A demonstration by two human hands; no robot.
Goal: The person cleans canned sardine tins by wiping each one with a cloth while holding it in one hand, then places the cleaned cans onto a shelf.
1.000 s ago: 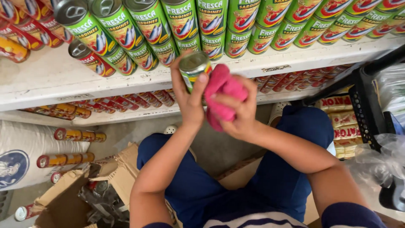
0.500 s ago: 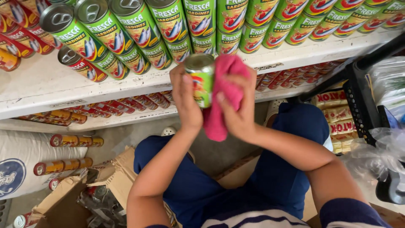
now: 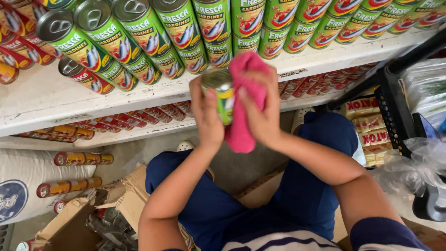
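My left hand (image 3: pixel 206 114) holds a small green-and-yellow tin can (image 3: pixel 222 95) upright in front of the shelf. My right hand (image 3: pixel 260 111) presses a pink cloth (image 3: pixel 244 100) against the can's right side, and the cloth hangs down below the can. Both hands are raised just before the white shelf edge (image 3: pixel 139 100). My knees in blue trousers show below the arms.
Rows of green tin cans (image 3: pixel 153 39) stand on the white shelf, with red cans (image 3: pixel 18 46) at the left. Lower shelves hold more cans lying flat. An open cardboard box (image 3: pixel 69 223) sits at bottom left; a black basket (image 3: pixel 395 111) and plastic bags stand at right.
The can has turned more upright in my left hand, and the pink cloth has shifted from over the can's top to along its right side.
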